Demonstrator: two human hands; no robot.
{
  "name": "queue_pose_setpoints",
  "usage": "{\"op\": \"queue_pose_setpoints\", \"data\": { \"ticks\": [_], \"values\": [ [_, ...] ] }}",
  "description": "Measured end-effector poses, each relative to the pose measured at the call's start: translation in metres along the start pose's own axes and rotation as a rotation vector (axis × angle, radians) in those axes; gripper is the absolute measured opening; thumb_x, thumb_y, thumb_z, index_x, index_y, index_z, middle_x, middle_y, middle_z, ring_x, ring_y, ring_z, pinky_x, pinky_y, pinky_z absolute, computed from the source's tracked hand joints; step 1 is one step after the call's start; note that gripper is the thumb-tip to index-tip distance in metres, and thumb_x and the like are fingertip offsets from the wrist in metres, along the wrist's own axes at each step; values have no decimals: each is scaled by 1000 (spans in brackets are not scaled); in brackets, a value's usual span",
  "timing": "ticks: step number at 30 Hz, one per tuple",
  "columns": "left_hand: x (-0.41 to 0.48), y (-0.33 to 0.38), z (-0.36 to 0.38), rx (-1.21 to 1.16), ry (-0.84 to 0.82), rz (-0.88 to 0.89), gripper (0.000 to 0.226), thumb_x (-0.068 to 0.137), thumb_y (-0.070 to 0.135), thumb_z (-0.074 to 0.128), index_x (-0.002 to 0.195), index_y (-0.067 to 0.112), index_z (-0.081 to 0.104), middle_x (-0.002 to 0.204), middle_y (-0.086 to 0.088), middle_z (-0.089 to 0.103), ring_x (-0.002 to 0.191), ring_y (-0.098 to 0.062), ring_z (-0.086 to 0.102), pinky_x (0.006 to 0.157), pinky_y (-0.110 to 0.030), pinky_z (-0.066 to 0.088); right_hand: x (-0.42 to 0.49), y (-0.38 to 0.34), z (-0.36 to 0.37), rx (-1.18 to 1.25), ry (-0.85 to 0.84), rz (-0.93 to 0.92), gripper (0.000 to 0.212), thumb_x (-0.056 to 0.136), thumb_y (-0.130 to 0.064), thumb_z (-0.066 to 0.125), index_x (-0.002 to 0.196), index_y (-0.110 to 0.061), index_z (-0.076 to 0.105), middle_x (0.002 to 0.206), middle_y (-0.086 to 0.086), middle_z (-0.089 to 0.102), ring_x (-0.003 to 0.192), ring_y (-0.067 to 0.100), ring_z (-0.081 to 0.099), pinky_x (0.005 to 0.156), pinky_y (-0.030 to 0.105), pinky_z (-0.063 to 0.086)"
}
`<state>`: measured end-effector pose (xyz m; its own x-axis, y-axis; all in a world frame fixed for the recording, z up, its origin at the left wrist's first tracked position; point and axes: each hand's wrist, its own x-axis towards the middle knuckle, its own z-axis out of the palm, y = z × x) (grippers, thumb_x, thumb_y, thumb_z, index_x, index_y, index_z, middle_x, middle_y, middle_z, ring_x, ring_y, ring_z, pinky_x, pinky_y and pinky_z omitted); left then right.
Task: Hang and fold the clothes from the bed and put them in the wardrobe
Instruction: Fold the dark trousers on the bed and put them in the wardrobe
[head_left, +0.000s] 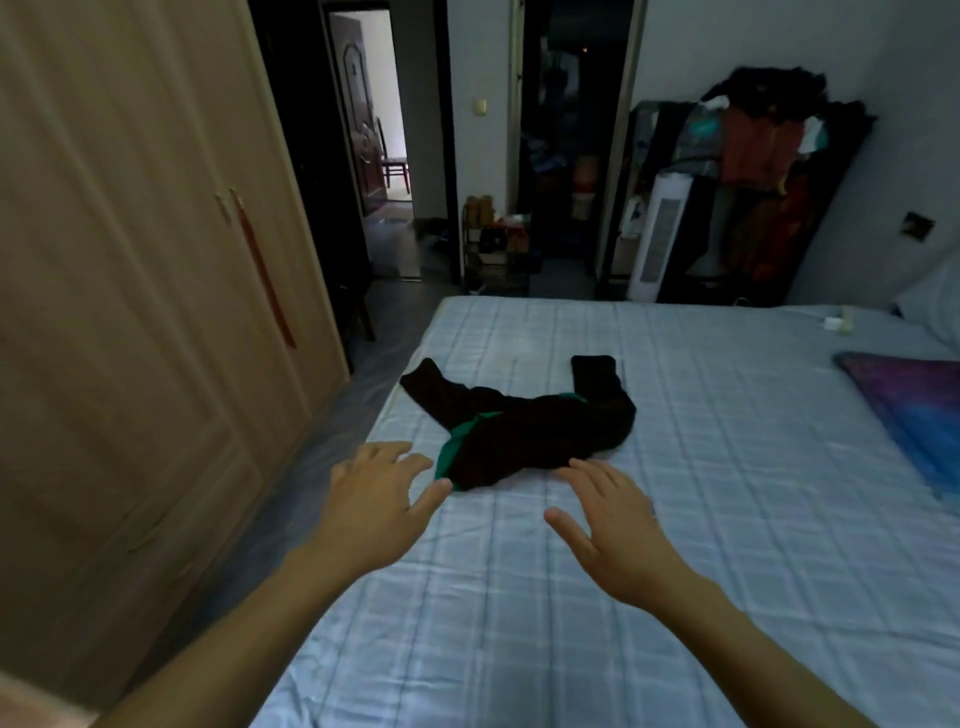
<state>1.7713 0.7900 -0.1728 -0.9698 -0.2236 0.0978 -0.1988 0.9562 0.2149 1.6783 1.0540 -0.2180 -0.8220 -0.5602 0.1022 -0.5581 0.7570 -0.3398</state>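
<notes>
While both spread hands, left hand (375, 488) and right hand (608, 512), hover empty, the limp black green-trimmed garment (524, 431) on the pale checked bed (727, 467) looks light and best gripped at its near hem.

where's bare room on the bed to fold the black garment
Widest bare bed: right of the black garment, up to the purple-blue cloth. Also nearer the camera, behind the left hand and right hand. Crowded only around the garment.
</notes>
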Motion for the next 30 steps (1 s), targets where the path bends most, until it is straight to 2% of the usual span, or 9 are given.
{"op": "queue_pose_setpoints", "data": {
  "ticks": [4, 6, 13, 16, 20, 25, 28, 30],
  "values": [
    [25, 5, 36, -48, -39, 17, 90, 73, 79, 9, 133, 32, 57, 148, 2, 46, 137, -19, 37, 110, -41, 30, 15, 20, 8, 14, 14, 56, 83, 90, -77, 10, 144, -24, 43, 149, 1, 44, 140, 25, 36, 112, 51, 31],
    [45, 0, 46, -58, -53, 31, 93, 73, 79, 7, 136, 31, 55, 150, 2, 44, 138, -20, 35, 111, -41, 29, 28, 25, 11, -10, 22, 73, 77, 93, -74, 15, 143, -24, 43, 148, 0, 45, 139, 23, 38, 111, 50, 32],
    [127, -35, 83, -124, -77, 95, 89, 75, 77, 7, 134, 32, 55, 147, 3, 45, 135, -19, 37, 109, -40, 32, 84, 28, 15, -76, 47, 165, 90, 88, -79, 5, 143, -21, 46, 148, 1, 44, 140, 24, 38, 114, 46, 31],
    [154, -44, 104, -141, -139, 129, 93, 74, 77, 4, 137, 30, 53, 149, 2, 43, 137, -20, 34, 110, -40, 32, 108, 34, 18, -65, 64, 191, 91, 87, -80, 5, 144, -21, 45, 149, -1, 44, 140, 19, 37, 116, 36, 28],
    [180, -42, 129, -133, -226, 151, 99, 71, 77, -3, 144, 31, 45, 154, 3, 35, 141, -18, 27, 112, -38, 27, 134, 46, 33, -34, 60, 198, 85, 89, -76, 10, 145, -20, 44, 148, -1, 45, 137, 16, 39, 111, 26, 22],
    [218, -51, 155, -109, -300, 151, 98, 71, 76, -1, 144, 30, 45, 154, 1, 35, 141, -18, 28, 112, -39, 27, 173, 75, 68, 39, 8, 204, 71, 94, -67, 21, 143, -21, 45, 147, -2, 46, 136, 15, 40, 111, 27, 26],
    [240, -62, 175, -140, -310, 103, 95, 74, 77, 5, 143, 27, 49, 152, -2, 40, 140, -21, 32, 111, -40, 30, 204, 90, 95, 124, -30, 177, 65, 95, -65, 26, 144, -25, 43, 147, -5, 45, 136, 12, 38, 113, 33, 32],
    [257, -72, 190, -137, -328, 89, 94, 75, 76, 7, 142, 26, 50, 152, -2, 41, 139, -20, 34, 111, -39, 31, 230, 100, 114, 186, -48, 174, 65, 95, -64, 29, 145, -25, 42, 147, -6, 43, 136, 10, 36, 113, 30, 30]
  ]
}}
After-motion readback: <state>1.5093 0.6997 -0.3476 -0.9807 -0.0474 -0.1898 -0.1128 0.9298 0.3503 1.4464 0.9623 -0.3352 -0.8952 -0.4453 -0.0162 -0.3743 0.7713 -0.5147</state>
